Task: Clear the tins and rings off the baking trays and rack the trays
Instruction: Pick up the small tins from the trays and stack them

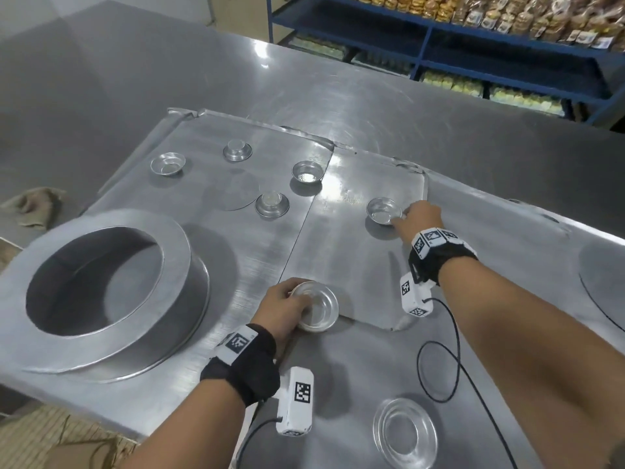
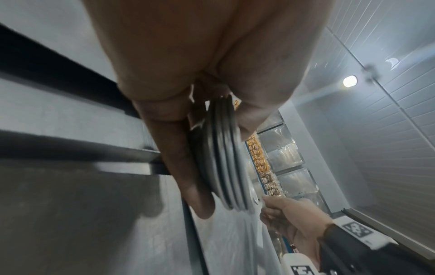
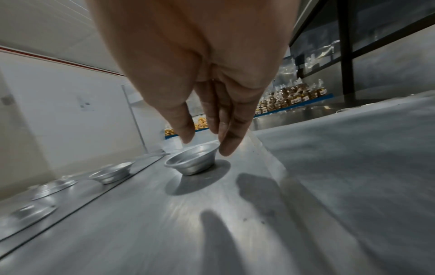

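A stack of nested tins (image 1: 316,311) is gripped in the left hand (image 1: 282,308), fingers and thumb curled round the rims; several stacked rims (image 2: 226,158) are seen in the left wrist view. It is held over the near edge of the right baking tray (image 1: 351,265). On that tray's far part one upright, empty tin (image 1: 384,210) is met at its rim by the right hand (image 1: 421,216), whose thumb and fingers (image 3: 231,141) are spread to either side of the rim, not yet closed. To the left of that tray, on the left baking tray (image 1: 203,231), four small tins are scattered: two upright (image 1: 307,171) (image 1: 167,164), two upturned (image 1: 237,150) (image 1: 272,204). A large ring (image 1: 115,286) stands at its near left. A small flat ring (image 1: 404,431) lies nearer than both trays. Bare tray surface lies between the two hands.
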